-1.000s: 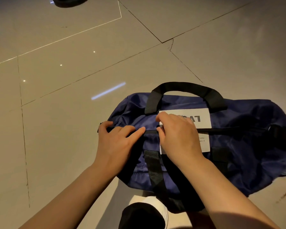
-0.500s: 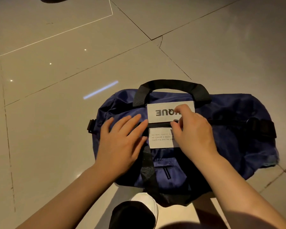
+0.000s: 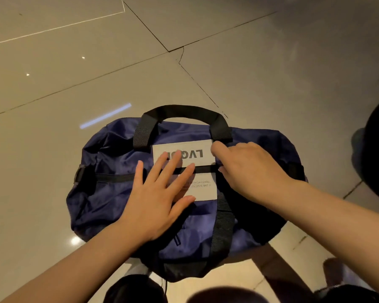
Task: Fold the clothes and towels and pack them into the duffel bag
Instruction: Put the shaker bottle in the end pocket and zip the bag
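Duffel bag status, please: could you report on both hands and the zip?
Left hand flat on bag. Right hand pinching at zip, which looks closed. No clothes in view.

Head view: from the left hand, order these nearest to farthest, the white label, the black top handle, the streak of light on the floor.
From the left hand:
1. White label, under its fingertips on the duffel bag.
2. Black top handle, beyond the label at the far edge.
3. Light streak, on the floor past the bag, to the left.

Glossy beige tiled floor (image 3: 53,193), crossed by dark grout lines, bearing a navy duffel bag (image 3: 109,162) lying flat.
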`<act>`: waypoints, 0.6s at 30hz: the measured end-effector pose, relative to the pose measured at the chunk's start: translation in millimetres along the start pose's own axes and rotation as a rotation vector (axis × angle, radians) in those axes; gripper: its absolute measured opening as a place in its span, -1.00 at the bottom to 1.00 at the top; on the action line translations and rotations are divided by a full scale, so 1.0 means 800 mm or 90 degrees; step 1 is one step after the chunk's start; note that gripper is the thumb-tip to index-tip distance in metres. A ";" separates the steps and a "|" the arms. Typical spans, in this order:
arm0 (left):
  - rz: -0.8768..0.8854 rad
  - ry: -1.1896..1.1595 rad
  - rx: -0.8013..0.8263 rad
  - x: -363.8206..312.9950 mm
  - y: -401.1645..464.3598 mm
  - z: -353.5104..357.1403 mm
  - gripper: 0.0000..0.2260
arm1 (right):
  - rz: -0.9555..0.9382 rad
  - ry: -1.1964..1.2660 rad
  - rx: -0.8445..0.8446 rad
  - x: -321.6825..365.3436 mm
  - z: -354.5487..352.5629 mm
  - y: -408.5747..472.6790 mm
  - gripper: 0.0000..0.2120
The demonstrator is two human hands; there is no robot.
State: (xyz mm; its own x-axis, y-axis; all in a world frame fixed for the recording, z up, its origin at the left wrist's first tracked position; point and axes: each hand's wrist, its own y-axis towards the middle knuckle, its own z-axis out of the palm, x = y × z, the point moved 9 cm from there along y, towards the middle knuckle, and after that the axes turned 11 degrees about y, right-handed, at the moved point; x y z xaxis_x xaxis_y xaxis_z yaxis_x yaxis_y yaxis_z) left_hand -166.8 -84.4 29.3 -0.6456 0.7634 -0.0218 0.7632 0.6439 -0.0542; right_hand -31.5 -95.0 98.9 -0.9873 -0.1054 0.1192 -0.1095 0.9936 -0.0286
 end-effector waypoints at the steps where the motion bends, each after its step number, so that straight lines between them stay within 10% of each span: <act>1: 0.026 0.010 -0.002 -0.015 0.006 0.003 -0.45 | -0.004 0.011 0.004 0.000 -0.001 -0.001 -0.61; 9: 0.063 0.091 0.077 -0.031 0.017 0.045 -0.39 | 0.299 0.027 -0.064 -0.122 -0.053 -0.082 -0.83; 18: 0.061 0.123 0.060 -0.035 0.019 0.044 -0.37 | 0.238 -0.063 -0.130 -0.102 -0.055 -0.068 -0.57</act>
State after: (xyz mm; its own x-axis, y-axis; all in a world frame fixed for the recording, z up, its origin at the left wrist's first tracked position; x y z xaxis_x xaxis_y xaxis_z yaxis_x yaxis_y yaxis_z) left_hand -137.7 -97.7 -6.4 -0.5462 0.8222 0.1603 0.8089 0.5674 -0.1542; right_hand 59.8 -138.9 134.5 -0.9620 0.2698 0.0426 0.2731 0.9509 0.1459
